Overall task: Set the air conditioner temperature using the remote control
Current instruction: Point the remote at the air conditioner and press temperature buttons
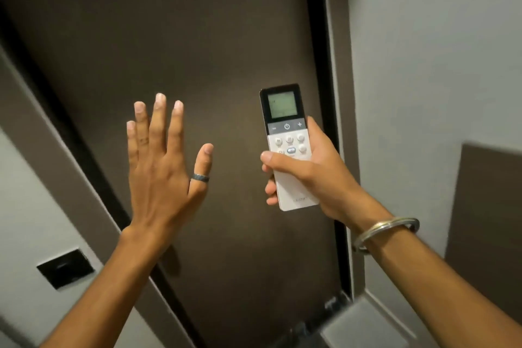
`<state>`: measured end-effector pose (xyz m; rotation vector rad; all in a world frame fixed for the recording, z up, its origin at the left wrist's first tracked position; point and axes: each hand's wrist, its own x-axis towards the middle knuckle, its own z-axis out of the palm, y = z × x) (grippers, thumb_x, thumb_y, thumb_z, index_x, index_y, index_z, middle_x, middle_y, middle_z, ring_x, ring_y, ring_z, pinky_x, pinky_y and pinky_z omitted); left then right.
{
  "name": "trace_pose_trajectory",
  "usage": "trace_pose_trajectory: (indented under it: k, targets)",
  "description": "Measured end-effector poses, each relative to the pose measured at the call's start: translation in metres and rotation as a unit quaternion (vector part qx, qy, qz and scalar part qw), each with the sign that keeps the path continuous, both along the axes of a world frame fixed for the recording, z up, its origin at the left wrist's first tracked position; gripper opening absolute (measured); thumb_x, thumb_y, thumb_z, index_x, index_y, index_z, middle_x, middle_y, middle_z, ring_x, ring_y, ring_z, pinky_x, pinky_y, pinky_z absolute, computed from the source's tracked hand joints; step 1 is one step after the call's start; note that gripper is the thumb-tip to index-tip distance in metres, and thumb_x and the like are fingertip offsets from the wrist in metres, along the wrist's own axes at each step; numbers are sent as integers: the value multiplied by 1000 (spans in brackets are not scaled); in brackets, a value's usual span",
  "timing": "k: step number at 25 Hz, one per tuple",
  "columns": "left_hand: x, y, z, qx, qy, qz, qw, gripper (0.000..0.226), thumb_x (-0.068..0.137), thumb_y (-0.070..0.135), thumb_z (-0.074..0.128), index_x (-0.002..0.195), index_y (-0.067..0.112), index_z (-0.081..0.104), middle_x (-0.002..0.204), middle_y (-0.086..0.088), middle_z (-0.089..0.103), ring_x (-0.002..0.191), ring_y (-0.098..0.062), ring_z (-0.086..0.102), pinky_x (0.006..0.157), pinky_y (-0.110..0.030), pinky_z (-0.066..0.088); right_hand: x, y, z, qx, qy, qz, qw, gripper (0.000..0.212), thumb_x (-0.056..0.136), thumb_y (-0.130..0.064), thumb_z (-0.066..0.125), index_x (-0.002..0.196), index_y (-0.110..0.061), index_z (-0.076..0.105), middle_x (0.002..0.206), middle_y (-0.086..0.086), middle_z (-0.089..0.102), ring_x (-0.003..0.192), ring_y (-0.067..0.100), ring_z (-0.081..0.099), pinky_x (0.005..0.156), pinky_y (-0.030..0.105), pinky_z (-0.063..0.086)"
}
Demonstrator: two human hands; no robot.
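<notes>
The right hand [310, 175] holds the remote [288, 147] upright in front of a dark door [197, 37], fingers wrapped round its lower half and the thumb laid across the face just under the round buttons. The small screen at the top is lit (its figures are too blurred to read), with the minus, power and plus keys in a grey strip below it. A bangle [387, 230] circles that wrist.

The left hand [161, 169] is raised well apart from the remote, empty, palm toward the door, fingers spread and straight; a ring [200, 177] sits on the thumb. Bare door shows between the two hands and above them. The door's black edge runs close behind the right hand, with pale wall [437, 51] beyond it. A black plate [65, 268] is set in the wall at lower left.
</notes>
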<state>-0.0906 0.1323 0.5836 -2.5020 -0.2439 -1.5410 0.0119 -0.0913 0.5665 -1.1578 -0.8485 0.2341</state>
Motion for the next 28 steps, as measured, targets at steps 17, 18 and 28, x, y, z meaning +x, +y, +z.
trace_pose_trajectory:
  k: [17,18,28]
  targets:
    - [-77,43,126,53,-167,105,979,77,100,54,42,164,13,26,175,-11,13,163,-29,0,133,-44,-2,-72,56,147,81,-116,141,980,27,93,-24,49,117,-14,56,84,22,69,61,41,67,57,52,62]
    - [-78,43,127,52,-166,109,979,77,100,54,42,164,13,26,175,-11,13,163,-29,0,133,-45,-2,-72,55,149,80,-111,134,981,26,93,-24,49,116,-14,56,83,23,69,61,42,66,57,52,62]
    - [-65,24,128,51,-168,86,981,79,100,57,36,164,13,23,174,-12,13,162,-30,2,133,-45,0,-63,42,152,80,-98,85,988,22,91,-22,48,111,-17,57,81,20,71,57,40,66,54,49,61]
